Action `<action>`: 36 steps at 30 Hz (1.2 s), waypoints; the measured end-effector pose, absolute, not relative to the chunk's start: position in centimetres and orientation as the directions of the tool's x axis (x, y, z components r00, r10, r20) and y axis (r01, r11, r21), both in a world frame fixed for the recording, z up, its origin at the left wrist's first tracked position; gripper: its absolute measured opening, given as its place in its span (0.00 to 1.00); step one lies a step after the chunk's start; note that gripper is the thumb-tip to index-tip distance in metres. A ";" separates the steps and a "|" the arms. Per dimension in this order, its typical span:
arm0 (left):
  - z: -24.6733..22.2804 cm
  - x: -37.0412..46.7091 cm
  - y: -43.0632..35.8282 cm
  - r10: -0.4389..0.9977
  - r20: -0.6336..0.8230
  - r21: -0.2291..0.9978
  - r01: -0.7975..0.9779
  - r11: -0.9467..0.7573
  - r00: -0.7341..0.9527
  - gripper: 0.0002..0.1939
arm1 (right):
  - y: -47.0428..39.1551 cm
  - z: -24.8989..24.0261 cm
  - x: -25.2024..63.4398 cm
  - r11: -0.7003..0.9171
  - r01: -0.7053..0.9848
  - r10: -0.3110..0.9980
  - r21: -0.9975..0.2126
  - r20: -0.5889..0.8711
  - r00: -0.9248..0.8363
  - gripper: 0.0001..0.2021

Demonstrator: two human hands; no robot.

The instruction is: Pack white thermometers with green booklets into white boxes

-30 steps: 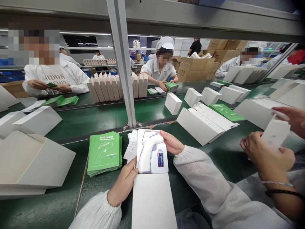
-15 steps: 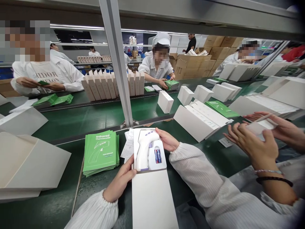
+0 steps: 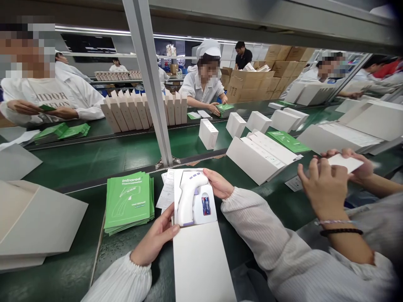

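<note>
An open white box lies in front of me, its long lid folded toward my body. In its tray rest a white infrared thermometer with purple buttons and a pair of blue batteries. My left hand grips the box's left edge, thumb on top. At the upper right corner, my right hand holds the box, its fingers partly hidden. Left of the box is a stack of green user manuals. Printed white sheets lie partly behind the box.
A green conveyor with white boxes runs beyond a metal post. Large open white boxes stand at left. On the right, a co-worker's hands hold a white piece near a tray of boxes.
The view has shifted slightly, moving most things a little left. My hands keep their hold on the box. The co-worker's hands at the right have closed in around the white piece.
</note>
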State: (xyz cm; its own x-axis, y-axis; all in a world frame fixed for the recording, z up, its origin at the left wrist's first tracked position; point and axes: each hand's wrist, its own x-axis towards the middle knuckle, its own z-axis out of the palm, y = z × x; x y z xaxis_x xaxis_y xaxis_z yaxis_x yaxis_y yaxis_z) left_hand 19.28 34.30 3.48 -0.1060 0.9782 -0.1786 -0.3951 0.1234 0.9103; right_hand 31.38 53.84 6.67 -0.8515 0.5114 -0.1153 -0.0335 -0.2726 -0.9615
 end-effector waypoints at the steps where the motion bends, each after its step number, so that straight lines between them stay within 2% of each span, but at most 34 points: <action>1: 3.5 19.4 34.3 0.971 -0.205 0.904 -0.403 0.140 -0.123 0.30 | 53.8 6.6 31.5 -0.264 -0.028 0.518 -0.964 -0.117 -0.847 0.21; 4: 3.9 20.1 34.5 0.931 -0.313 0.888 -0.405 0.217 -0.187 0.27 | 53.9 6.2 31.8 -0.260 -0.023 0.521 -0.965 -0.120 -0.845 0.18; 6: 4.0 20.5 34.7 0.899 -0.360 0.884 -0.399 0.244 -0.249 0.28 | 53.9 5.7 32.0 -0.268 -0.023 0.515 -0.963 -0.123 -0.848 0.14; 12: 3.9 20.5 34.7 0.900 -0.352 0.891 -0.385 0.239 -0.256 0.25 | 53.4 3.8 33.2 -0.335 -0.035 0.490 -0.942 -0.142 -0.860 0.15; 15: 3.8 20.6 34.5 0.907 -0.335 0.896 -0.384 0.223 -0.256 0.28 | 53.0 3.1 34.0 -0.404 -0.030 0.437 -0.914 -0.165 -0.884 0.14; 17: 3.8 20.7 34.5 0.911 -0.325 0.895 -0.392 0.211 -0.252 0.31 | 52.9 2.9 34.5 -0.392 0.022 0.381 -0.920 -0.185 -0.906 0.14; 19: 3.7 20.9 34.5 0.913 -0.324 0.893 -0.400 0.209 -0.247 0.32 | 52.8 2.9 34.9 -0.298 0.077 0.358 -0.951 -0.186 -0.915 0.15; 22: 3.3 20.9 34.5 0.926 -0.280 0.931 -0.309 0.196 -0.255 0.25 | 52.2 3.4 35.4 0.020 0.115 0.356 -0.993 -0.100 -0.929 0.18; 25: 2.8 20.7 34.5 0.940 -0.218 0.971 -0.150 0.184 -0.261 0.08 | 51.1 3.7 35.7 0.363 0.077 0.253 -0.929 0.018 -0.967 0.20; 27: 2.7 20.4 34.4 0.945 -0.189 0.980 -0.111 0.164 -0.268 0.09 | 50.3 3.7 36.0 0.448 0.038 0.194 -0.893 0.055 -0.979 0.20; 28: 2.6 20.4 34.3 0.945 -0.179 0.982 -0.108 0.155 -0.274 0.11 | 49.9 3.6 36.2 0.446 0.036 0.212 -0.895 0.067 -0.975 0.20; 30: 2.7 20.4 33.9 0.939 -0.168 0.984 -0.111 0.141 -0.298 0.09 | 48.9 3.2 36.7 0.346 0.066 0.389 -0.936 0.079 -0.918 0.17; 31: 2.7 20.6 33.6 0.931 -0.163 0.984 -0.128 0.128 -0.325 0.07 | 48.3 3.0 36.9 0.247 0.068 0.502 -0.967 0.068 -0.862 0.15; 33: 2.6 21.3 33.0 0.902 -0.149 0.981 -0.175 0.084 -0.406 0.13 | 46.8 2.4 37.3 0.002 0.012 0.655 -1.000 -0.008 -0.756 0.17; 36: 1.9 22.6 32.2 0.862 -0.106 0.976 -0.216 -0.004 -0.496 0.17 | 44.2 1.3 37.9 -0.273 -0.095 0.685 -0.957 -0.124 -0.717 0.21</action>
State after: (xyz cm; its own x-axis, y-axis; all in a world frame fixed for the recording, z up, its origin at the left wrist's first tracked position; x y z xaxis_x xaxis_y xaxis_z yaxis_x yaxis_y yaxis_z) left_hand 22.59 32.22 1.93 -0.4958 0.8619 -0.1060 -0.2163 -0.0043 0.9763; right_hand 37.94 44.19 1.33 -0.7175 0.6854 -0.1243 -0.0953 -0.2734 -0.9572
